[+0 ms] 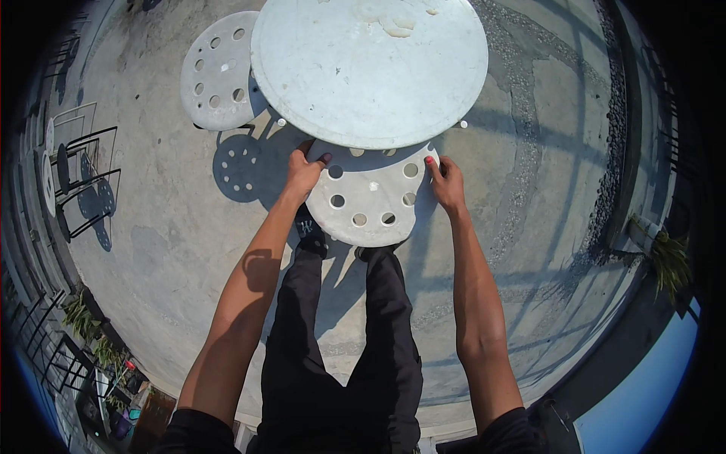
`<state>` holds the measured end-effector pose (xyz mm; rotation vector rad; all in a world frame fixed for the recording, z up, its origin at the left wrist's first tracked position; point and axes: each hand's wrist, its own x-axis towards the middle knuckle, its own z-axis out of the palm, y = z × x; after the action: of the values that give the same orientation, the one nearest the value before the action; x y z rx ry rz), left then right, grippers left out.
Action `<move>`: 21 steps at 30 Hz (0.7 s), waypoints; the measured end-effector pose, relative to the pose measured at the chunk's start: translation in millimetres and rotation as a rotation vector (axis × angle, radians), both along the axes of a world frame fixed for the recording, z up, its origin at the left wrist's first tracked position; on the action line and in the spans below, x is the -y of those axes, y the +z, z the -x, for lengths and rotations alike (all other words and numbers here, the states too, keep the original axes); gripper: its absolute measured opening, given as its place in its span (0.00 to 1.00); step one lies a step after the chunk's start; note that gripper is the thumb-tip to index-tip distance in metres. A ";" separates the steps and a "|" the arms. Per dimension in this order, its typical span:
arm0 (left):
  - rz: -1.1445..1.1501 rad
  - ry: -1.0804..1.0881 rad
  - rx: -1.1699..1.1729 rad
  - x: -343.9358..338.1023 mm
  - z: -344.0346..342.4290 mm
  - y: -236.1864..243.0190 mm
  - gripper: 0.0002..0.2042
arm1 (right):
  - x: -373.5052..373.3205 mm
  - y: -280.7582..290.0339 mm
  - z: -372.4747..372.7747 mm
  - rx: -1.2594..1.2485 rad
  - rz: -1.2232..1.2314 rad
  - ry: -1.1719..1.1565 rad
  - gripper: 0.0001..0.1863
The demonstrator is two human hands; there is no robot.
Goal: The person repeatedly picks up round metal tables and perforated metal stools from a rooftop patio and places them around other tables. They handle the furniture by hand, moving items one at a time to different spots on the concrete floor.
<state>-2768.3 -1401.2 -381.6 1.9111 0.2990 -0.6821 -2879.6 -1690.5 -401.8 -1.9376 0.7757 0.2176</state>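
A white round stool (pixel 370 204) with a ring of holes in its seat is between my two hands, in front of my feet. My left hand (pixel 305 174) grips the left edge of the seat, thumb on top and fingers curled beneath. On the opposite edge, my right hand (pixel 448 184) is closed the same way, its thumb lying on the rim. The far part of the seat is hidden under a round white table (pixel 370 76) with worn, chipped patches on its top. The stool's legs cannot be made out.
A second white stool (pixel 215 72) stands against the table's left side. Farther left, a stool with black legs (pixel 83 178) lies on its side on the concrete floor (pixel 170 287). A potted plant (pixel 665 257) is at the right edge.
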 end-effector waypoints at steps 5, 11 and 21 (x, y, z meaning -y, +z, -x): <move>-0.282 -0.102 0.122 0.4 4.0 0.4 0.27 | 5.2 12.7 -8.7 -0.004 -0.067 0.064 0.19; -0.697 -0.229 0.197 -4.4 56.4 46.1 0.35 | -20.2 51.2 86.1 -0.015 -0.008 -0.002 0.21; -0.008 -0.257 -0.131 62.8 208.5 198.7 0.17 | 17.6 221.2 312.0 -0.227 -0.507 -0.335 0.16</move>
<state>-2976.8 -1464.1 -182.8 1.9344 0.1381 -0.9803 -3191.5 -1708.1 -180.6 -1.2984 1.0649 0.3914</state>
